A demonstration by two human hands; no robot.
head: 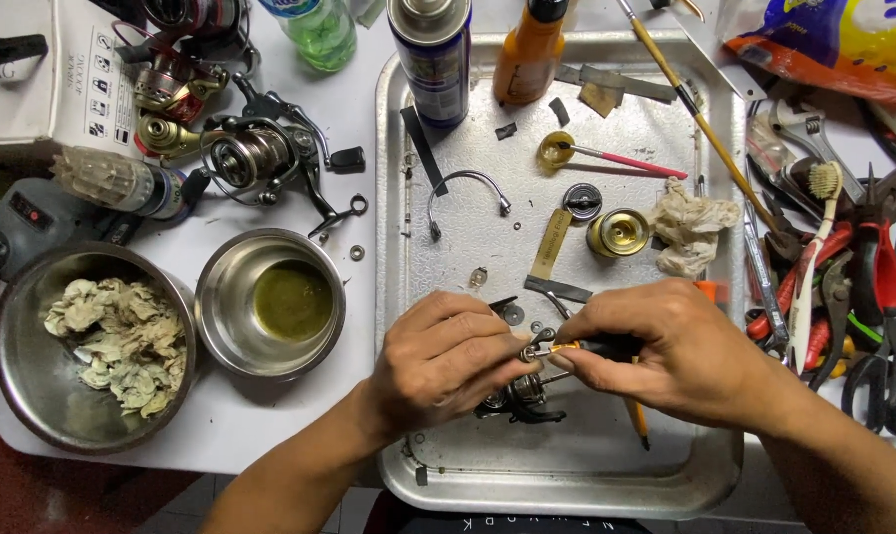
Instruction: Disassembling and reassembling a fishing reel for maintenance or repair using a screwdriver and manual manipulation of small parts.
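Both my hands work over a metal tray [567,475]. My left hand [443,361] grips a dark fishing reel body [512,400], which lies partly hidden under my fingers. My right hand [671,356] holds a screwdriver with a black and orange handle [579,347], its tip against a small metal part on the reel between my thumbs. On the tray lie a gold spool [618,232], a round metal cap [582,201], a wire bail arm [465,188], a crumpled rag [690,225] and small washers.
Two steel bowls stand to the left: one with greenish liquid [290,302], one full of used rags [117,341]. Other reels [255,153] lie at the upper left. Spray can [430,54] and orange bottle [529,49] stand at the tray's far edge. Pliers, scissors and brushes [863,287] crowd the right.
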